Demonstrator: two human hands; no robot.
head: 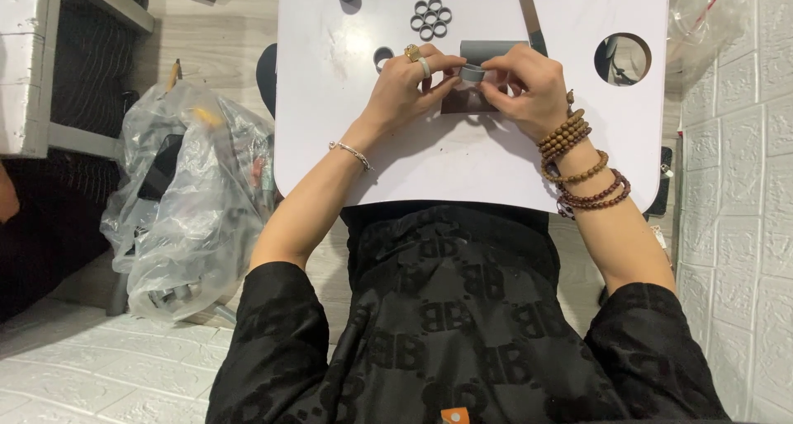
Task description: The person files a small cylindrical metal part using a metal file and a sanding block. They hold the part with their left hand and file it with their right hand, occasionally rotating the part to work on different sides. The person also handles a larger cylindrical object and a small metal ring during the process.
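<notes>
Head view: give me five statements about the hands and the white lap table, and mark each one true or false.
1. Both hands meet at a small grey ring over the white lap table. True.
2. The left hand wears a ring on one finger. True.
3. The cluster of grey rings lies at the table's near edge, by the person's body. False: it lies near the far edge, beyond the hands.
4. The right hand has a bare wrist. False: several strings of brown beads circle it.
5. A clear plastic bag stands on the table. False: it sits on the floor to the person's left, off the table.
</notes>
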